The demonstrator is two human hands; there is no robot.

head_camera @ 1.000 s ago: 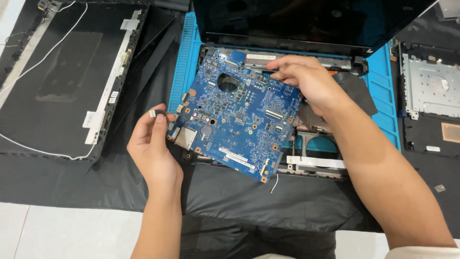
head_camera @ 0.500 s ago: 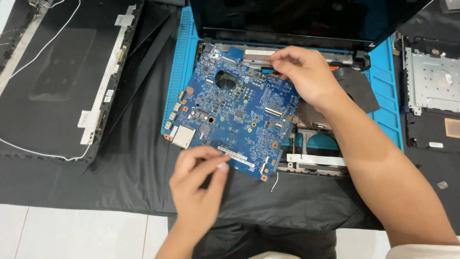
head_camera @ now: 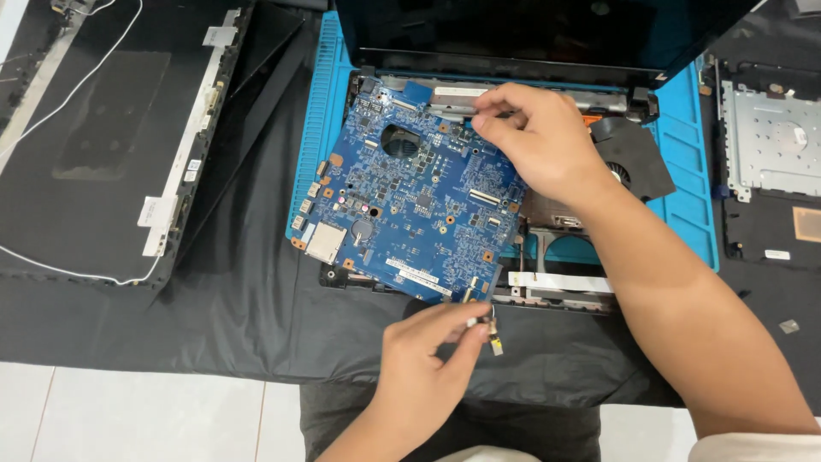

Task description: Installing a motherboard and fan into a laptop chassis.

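head view: blue motherboard lies tilted over the open laptop base on a blue mat, long axis running far-left to near-right. left hand sits just near of the board's near-right corner, fingertips pinching a small connector on a thin cable. right hand rests on the far-right edge, fingers closed on something small i can't make out. white label strip along the near edge; silver square socket at the near-left corner.

Blue circuit board, teal mat
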